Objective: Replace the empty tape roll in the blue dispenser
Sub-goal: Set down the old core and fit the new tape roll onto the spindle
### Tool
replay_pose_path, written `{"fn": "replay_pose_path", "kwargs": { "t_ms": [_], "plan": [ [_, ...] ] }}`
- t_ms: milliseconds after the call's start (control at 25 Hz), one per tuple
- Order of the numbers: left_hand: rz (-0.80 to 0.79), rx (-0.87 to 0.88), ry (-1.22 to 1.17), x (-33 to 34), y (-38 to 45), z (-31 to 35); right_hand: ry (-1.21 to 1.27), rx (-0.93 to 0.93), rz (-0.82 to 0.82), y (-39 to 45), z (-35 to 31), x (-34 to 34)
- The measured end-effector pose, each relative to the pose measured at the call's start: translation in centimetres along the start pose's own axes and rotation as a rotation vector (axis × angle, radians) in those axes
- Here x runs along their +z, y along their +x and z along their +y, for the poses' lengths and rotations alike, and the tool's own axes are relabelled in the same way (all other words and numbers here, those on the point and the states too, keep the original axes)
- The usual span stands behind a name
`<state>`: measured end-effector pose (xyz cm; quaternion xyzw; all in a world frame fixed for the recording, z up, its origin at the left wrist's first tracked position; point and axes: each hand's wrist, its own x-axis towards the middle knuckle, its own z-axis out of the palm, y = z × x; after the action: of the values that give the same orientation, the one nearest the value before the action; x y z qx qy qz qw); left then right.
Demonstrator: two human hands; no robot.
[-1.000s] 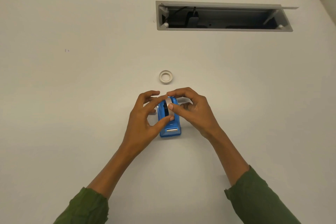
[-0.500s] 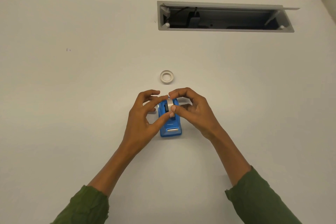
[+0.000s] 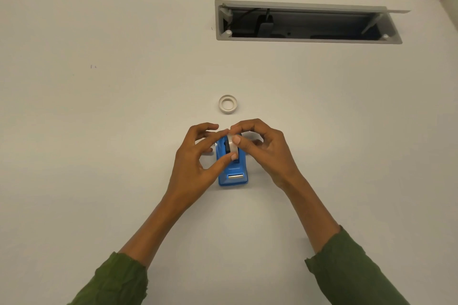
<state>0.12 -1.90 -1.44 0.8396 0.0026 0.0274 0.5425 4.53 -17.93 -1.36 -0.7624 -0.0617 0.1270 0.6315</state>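
The blue dispenser [image 3: 233,176] stands on the white desk [image 3: 99,156], its metal cutter facing me. A translucent tape roll [image 3: 233,145] sits upright in the dispenser's slot, partly above its rim. My left hand [image 3: 195,163] reaches in from the left, thumb and forefinger pinching the roll's near and top edges. My right hand [image 3: 262,148] grips the roll from the right, thumb on its face. A white empty core [image 3: 227,104] lies flat on the desk just beyond the hands.
A grey open cable hatch [image 3: 307,22] with dark wiring inside sits in the desk at the back right. The desk's curved far edge runs along the top, with a beige wall behind it.
Both hands stay around the dispenser. The roll between the fingers now shows more clearly in the slot. The hands have shifted only slightly.
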Motion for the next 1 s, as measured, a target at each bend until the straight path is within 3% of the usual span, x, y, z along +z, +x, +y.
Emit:
{"fn": "replay_pose_path", "kwargs": {
  "t_ms": [120, 480, 800, 1000],
  "plan": [
    [0.004, 0.007, -0.008, 0.0, -0.1, 0.0, -0.030, 0.008, -0.051, -0.1, 0.0, -0.3],
    [0.020, 0.004, 0.003, 0.2, -0.1, 0.0, -0.035, 0.042, 0.065, 0.2, -0.3, 0.4],
    [-0.012, 0.000, -0.006, 0.0, 0.0, 0.3, -0.065, 0.032, -0.115, -0.1, -0.3, -0.9],
    [-0.054, 0.004, 0.028, 0.0, 0.0, 0.3, -0.078, 0.031, -0.093, 0.2, -0.5, -0.8]
  ]
}}
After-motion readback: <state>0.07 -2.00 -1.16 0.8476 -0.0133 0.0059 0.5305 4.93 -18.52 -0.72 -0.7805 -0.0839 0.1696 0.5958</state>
